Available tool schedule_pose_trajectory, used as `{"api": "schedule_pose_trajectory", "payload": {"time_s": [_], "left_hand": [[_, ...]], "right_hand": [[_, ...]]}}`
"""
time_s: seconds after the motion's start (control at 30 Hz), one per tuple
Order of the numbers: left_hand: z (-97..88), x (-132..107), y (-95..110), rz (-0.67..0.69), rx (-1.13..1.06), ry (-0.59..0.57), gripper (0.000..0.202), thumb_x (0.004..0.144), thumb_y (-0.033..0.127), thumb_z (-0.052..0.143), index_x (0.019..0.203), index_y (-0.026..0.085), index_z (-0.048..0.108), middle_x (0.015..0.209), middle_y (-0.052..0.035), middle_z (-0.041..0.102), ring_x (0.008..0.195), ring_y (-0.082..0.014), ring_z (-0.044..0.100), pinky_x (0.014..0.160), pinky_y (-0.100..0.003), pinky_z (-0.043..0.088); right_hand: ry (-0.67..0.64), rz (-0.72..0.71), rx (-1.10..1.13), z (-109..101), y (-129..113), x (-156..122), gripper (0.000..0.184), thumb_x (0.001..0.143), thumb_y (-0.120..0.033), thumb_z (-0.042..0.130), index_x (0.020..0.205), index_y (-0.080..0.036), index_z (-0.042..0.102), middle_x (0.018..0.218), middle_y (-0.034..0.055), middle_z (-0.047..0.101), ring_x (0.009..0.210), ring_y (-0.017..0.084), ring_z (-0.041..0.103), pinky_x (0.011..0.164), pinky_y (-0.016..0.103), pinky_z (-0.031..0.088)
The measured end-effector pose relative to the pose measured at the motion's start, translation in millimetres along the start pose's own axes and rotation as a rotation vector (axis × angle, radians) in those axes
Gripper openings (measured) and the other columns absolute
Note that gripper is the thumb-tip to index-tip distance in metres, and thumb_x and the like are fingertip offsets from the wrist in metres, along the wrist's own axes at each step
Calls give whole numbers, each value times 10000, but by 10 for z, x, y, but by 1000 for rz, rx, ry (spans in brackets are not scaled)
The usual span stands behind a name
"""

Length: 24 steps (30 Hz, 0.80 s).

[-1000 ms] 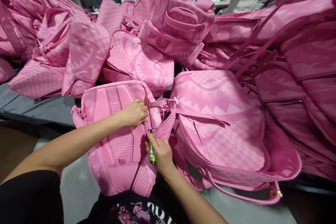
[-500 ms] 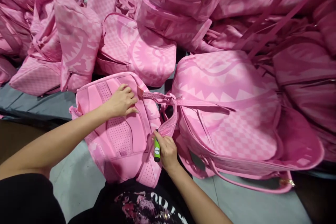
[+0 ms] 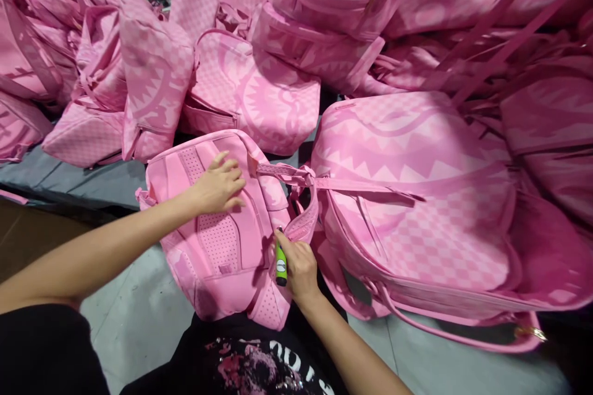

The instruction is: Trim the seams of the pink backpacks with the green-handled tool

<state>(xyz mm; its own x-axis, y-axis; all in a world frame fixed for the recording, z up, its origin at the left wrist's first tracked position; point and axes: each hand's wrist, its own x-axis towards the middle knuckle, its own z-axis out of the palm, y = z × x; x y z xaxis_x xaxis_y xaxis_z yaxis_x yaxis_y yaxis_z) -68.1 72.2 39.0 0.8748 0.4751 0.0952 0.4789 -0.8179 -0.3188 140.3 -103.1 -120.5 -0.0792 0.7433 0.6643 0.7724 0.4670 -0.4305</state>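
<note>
A pink backpack lies before me with its padded, dotted back panel facing up. My left hand rests on that panel, fingers spread and nothing in its grasp. Low along the backpack's right side, my right hand is closed around a small green lighter with a black lower end and a white mark. The thumb sits at the lighter's upper end, and no flame shows. Beside this hand runs a dotted pink strap, bunched near the backpack's edge.
A larger pink backpack with a toothed print lies close on the right, its strap reaching toward the first. Several more pink bags are piled along the back and left on a dark-covered table. Grey floor shows below.
The view has turned slightly left, so everything sits a little farther right. My left fingers look slightly more spread; my right hand keeps its hold on the lighter.
</note>
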Motion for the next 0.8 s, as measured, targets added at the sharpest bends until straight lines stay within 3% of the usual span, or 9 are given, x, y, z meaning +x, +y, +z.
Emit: {"api": "schedule_pose_trajectory", "payload": {"time_s": [0.1,0.23,0.37,0.47,0.6,0.7,0.8], "left_hand": [[139,11,177,-48,-83,13,299,851,461,655,846,163,669,860,-67,663,931,-251,546,1072,-527,319],[190,56,118,-23,-155,43,307,859,469,655,822,164,665,846,-61,667,904,-241,542,1062,-518,311],[122,90,215,-20,-155,94,296,871,447,650,797,161,653,806,-53,660,872,-229,537,1047,-501,316],[75,198,439,93,-167,170,254,893,410,625,808,171,640,822,-39,657,878,-216,534,1072,-483,293],[89,413,616,268,-170,251,244,929,397,570,826,183,629,821,-23,649,894,-208,533,1105,-456,269],[148,481,569,266,-170,269,271,944,399,546,802,182,622,790,-19,638,863,-202,537,1062,-447,321],[179,382,507,260,-147,255,221,939,336,553,794,182,616,776,-16,627,853,-205,547,1039,-460,356]], "right_hand": [[24,-54,36,24,-93,178,449,986,-120,404,1431,-154,451,929,88,695,787,201,587,732,344,384],[19,-86,-57,208,-164,505,327,989,-131,437,1282,-173,576,1030,100,705,968,238,579,826,383,360],[-30,-75,-143,171,-94,516,211,981,-142,490,1122,-178,643,799,40,686,785,209,574,746,365,341],[50,44,-49,-133,-68,312,167,948,-154,571,1103,-198,617,770,6,677,689,172,585,730,346,384],[274,269,248,-406,-218,335,349,922,-216,601,1265,-248,544,916,23,725,787,199,679,778,362,504],[347,451,579,-272,-260,598,346,973,-316,486,1301,-220,535,918,47,739,825,222,716,783,396,564],[344,468,634,-49,-160,733,304,958,-354,494,1202,-201,592,871,46,745,789,220,728,776,393,583]]}}
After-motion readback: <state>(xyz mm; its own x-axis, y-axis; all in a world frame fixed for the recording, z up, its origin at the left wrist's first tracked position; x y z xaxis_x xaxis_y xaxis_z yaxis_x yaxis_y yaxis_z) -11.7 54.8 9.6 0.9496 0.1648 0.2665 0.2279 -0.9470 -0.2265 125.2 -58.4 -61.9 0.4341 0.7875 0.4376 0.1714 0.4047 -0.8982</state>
